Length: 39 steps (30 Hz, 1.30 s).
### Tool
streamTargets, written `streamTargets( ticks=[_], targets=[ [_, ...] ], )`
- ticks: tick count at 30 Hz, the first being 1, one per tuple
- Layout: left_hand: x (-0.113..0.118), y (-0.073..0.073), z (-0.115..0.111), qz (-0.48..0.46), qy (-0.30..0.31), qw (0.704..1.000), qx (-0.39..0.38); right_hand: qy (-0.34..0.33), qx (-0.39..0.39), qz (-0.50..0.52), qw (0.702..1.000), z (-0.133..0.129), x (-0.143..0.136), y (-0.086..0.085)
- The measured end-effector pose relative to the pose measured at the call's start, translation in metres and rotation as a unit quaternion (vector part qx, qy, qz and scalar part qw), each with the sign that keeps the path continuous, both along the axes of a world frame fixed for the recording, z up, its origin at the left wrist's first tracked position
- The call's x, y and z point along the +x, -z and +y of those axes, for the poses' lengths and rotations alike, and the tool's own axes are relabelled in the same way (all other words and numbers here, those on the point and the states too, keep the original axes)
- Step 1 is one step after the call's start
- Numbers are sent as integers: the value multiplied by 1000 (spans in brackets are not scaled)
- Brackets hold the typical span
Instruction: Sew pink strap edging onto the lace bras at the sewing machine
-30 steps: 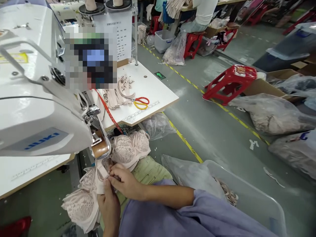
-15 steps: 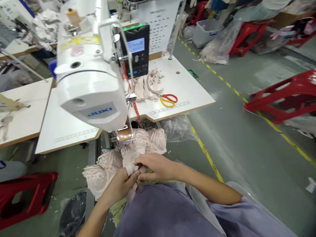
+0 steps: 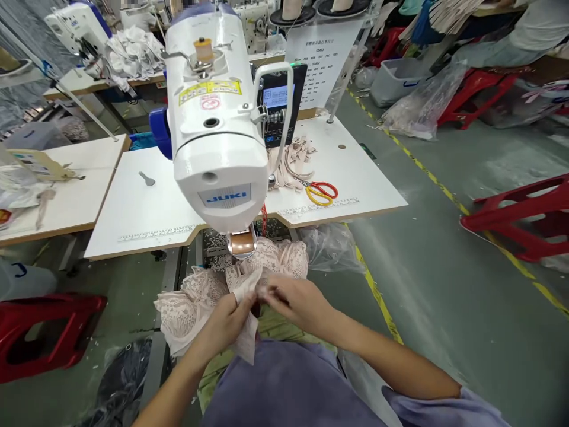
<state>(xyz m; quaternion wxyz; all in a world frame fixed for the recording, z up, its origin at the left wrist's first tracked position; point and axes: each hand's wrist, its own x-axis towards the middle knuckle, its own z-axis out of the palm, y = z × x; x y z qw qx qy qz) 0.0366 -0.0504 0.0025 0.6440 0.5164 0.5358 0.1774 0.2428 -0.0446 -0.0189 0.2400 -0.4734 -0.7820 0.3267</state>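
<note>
Hands lifted slightly; lace piece (image 3: 247, 289) pinched btwn left hand (image 3: 226, 320) & right hand (image 3: 296, 299).

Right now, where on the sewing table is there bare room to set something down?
Bare patch on the white table left of the sewing machine, around the small grey tool. Right side is crowded near the scissors and strap pieces; its far right corner is bare.

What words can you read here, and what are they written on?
"JUKI": blue letters on the front of the white sewing machine.
Yellow warning label on top of the machine: too small to read.
White printed sheet behind it: too blurred.
Control panel screen: unreadable.
</note>
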Motion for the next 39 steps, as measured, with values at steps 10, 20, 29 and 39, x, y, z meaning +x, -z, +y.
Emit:
streamTargets(
  ticks=[10,20,29,39],
  targets=[
    [-11,4,-1,6,-114,978,177,-63,-444,398,800,-11,-29,36],
    [-10,6,-4,52,-121,977,170,-4,-449,409,794,-2,-38,21],
    [-18,8,-8,-146,-78,986,12,9,-325,267,907,9,-27,-2],
    [2,15,-12,-171,-340,924,15,122,104,173,972,-2,-29,4]
  ],
)
